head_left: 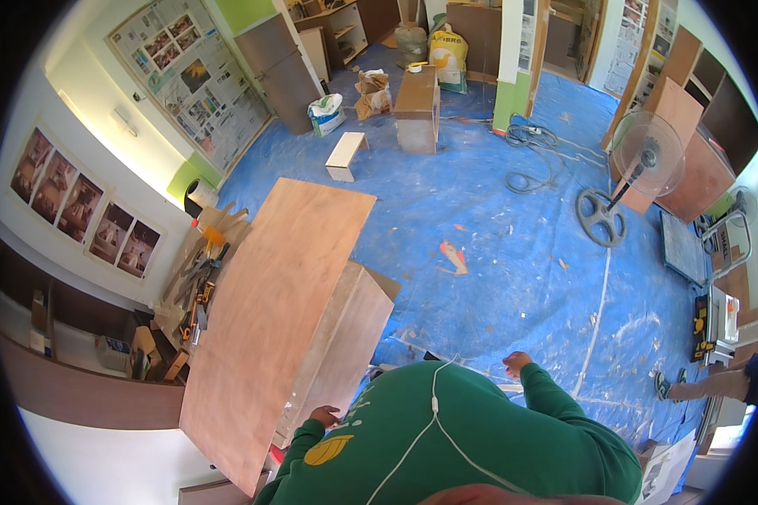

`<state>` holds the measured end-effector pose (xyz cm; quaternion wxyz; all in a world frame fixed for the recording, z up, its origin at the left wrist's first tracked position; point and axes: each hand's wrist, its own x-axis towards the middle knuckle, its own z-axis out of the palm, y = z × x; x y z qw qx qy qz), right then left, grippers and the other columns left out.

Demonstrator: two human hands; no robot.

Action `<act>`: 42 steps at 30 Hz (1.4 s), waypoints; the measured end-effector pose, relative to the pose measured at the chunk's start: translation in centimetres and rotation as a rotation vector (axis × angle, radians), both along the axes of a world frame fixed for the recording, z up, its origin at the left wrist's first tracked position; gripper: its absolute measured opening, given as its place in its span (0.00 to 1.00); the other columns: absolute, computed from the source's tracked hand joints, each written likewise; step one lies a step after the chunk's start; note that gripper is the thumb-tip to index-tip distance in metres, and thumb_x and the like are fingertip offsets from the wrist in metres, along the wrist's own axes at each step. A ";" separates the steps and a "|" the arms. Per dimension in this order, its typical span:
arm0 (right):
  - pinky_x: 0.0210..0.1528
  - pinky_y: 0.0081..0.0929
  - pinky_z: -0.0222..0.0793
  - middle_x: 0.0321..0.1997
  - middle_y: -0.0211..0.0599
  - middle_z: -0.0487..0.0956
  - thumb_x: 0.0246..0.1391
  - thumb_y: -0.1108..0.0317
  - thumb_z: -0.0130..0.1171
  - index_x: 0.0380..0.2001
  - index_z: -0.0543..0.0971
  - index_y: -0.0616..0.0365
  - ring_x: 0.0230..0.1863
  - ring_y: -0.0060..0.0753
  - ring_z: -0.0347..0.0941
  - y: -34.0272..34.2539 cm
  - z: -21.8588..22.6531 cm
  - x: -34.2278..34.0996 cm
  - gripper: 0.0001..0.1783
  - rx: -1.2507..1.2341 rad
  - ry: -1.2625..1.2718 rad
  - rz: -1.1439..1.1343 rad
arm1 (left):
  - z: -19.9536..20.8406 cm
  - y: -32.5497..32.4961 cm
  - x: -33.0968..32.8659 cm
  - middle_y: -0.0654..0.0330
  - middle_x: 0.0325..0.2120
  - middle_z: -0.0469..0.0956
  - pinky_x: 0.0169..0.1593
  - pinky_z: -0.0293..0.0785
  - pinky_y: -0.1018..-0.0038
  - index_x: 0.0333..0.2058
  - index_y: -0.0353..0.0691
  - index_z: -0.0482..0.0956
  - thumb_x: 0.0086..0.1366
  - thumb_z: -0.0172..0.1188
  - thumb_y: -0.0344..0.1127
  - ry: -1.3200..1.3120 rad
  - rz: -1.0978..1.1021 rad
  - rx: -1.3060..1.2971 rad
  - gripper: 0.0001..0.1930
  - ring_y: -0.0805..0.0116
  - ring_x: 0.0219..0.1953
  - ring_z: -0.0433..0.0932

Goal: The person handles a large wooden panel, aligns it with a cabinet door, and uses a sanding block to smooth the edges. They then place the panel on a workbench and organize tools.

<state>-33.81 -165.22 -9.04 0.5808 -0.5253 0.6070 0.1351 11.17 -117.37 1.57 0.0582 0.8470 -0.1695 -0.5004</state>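
My left hand [325,416] hangs low beside a plywood-topped wooden box [341,337]. Its fingers look apart and hold nothing that I can see. It is nearest the box's side; whether it touches the wood I cannot tell. My right hand [516,364] is held out over the blue floor sheet [497,295], its fingers curled in with nothing visible in them. A broad, reddish-brown plywood sheet [269,311] lies on top of the box and overhangs it. Hand tools [200,295] lie among wood scraps beyond the sheet's left edge.
A pedestal fan [648,158] stands on the right, with coiled cable [531,160] on the floor near it. A small white bench-like piece [345,156], a wooden box [417,105] and sacks [448,59] stand farther off. Another person's leg [707,387] shows at right.
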 end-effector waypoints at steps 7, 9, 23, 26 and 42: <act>0.28 0.42 0.78 0.28 0.44 0.83 0.66 0.53 0.59 0.34 0.80 0.63 0.26 0.41 0.81 -1.4 0.0 -5.3 0.20 -0.009 0.220 -0.006 | -8.2 5.9 2.0 0.55 0.39 0.88 0.50 0.82 0.66 0.54 0.48 0.86 0.54 0.76 0.39 -0.074 -0.096 -0.193 0.26 0.60 0.40 0.88; 0.28 0.40 0.79 0.28 0.43 0.83 0.67 0.53 0.58 0.34 0.81 0.67 0.26 0.41 0.81 -1.6 0.1 -5.4 0.22 -0.044 0.267 0.064 | -7.9 7.2 1.8 0.55 0.40 0.88 0.50 0.82 0.65 0.54 0.48 0.86 0.54 0.75 0.40 -0.039 -0.044 -0.151 0.26 0.58 0.40 0.87; 0.49 0.53 0.78 0.41 0.51 0.85 0.55 0.67 0.58 0.46 0.84 0.54 0.47 0.60 0.82 -2.0 -1.5 1.3 0.16 -0.296 0.081 0.686 | -6.8 6.0 -0.2 0.57 0.37 0.86 0.45 0.80 0.64 0.51 0.47 0.85 0.58 0.72 0.40 -0.002 0.062 -0.088 0.21 0.59 0.37 0.85; 0.51 0.50 0.77 0.35 0.49 0.86 0.61 0.59 0.54 0.37 0.86 0.57 0.43 0.56 0.83 -2.0 0.5 0.9 0.16 -0.243 0.170 0.568 | -8.2 2.6 0.0 0.57 0.36 0.85 0.44 0.80 0.64 0.51 0.47 0.85 0.59 0.71 0.40 0.018 0.041 -0.092 0.20 0.60 0.37 0.85; 0.56 0.51 0.75 0.50 0.55 0.85 0.57 0.48 0.55 0.44 0.86 0.61 0.53 0.59 0.80 2.5 -1.4 -6.3 0.27 -0.323 0.291 0.233 | -8.6 -13.9 2.6 0.59 0.32 0.82 0.38 0.78 0.62 0.48 0.47 0.83 0.63 0.67 0.40 0.108 -0.163 -0.128 0.15 0.61 0.33 0.83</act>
